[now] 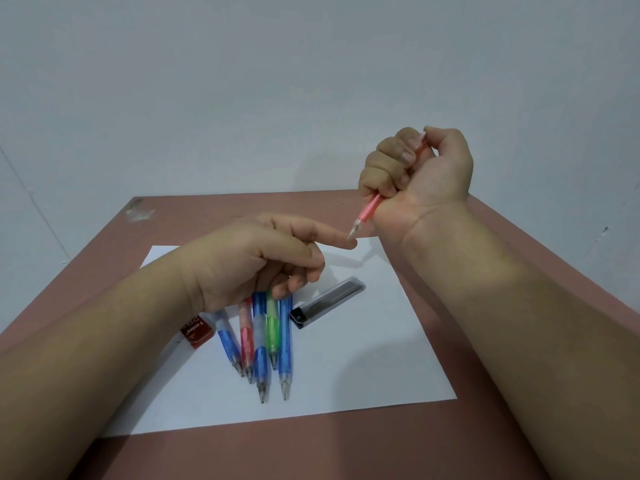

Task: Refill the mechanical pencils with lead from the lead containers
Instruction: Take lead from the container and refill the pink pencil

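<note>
My right hand (420, 168) is raised above the table in a fist around a pink mechanical pencil (369, 211), thumb on its top end, tip pointing down-left. My left hand (263, 258) hovers over the paper with its index finger stretched out; the fingertip touches the pencil's tip, the other fingers are curled and hold nothing. Below it several mechanical pencils (266, 341) lie side by side on the white paper (363, 368), blue, pink and green, tips toward me. A clear lead container (327, 303) with dark leads lies right of them. A red lead box (195, 332) lies at their left.
The paper lies on a reddish-brown table (311, 452) that stands against a pale wall (277, 81). A scuffed patch (138, 209) marks the table's far left corner. Both of my forearms reach in from the bottom corners.
</note>
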